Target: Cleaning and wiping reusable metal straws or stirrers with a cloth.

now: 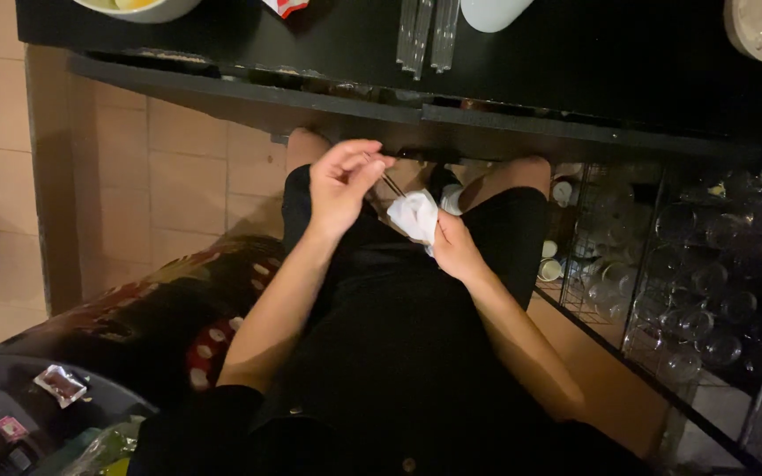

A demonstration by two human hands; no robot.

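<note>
Wiping thin sticks with a white cloth, mid-frame, seated under a black counter.

The left hand (343,183) is closed in a pinch on a pair of thin dark sticks (392,184), probably chopsticks, whose lower ends run into the white cloth (416,214) bunched in the closed right hand (454,249); all three sit just above the centre of the frame, over the person's lap. The wiping looks under way rather than finished, since the sticks are in the cloth. How clean they are is too small to tell. The cloth looks crumpled, soft and unstained. At the top of the frame clear tubes (425,33) lie on the black counter (575,62); glasses (707,273) fill wire racks at right.
</note>
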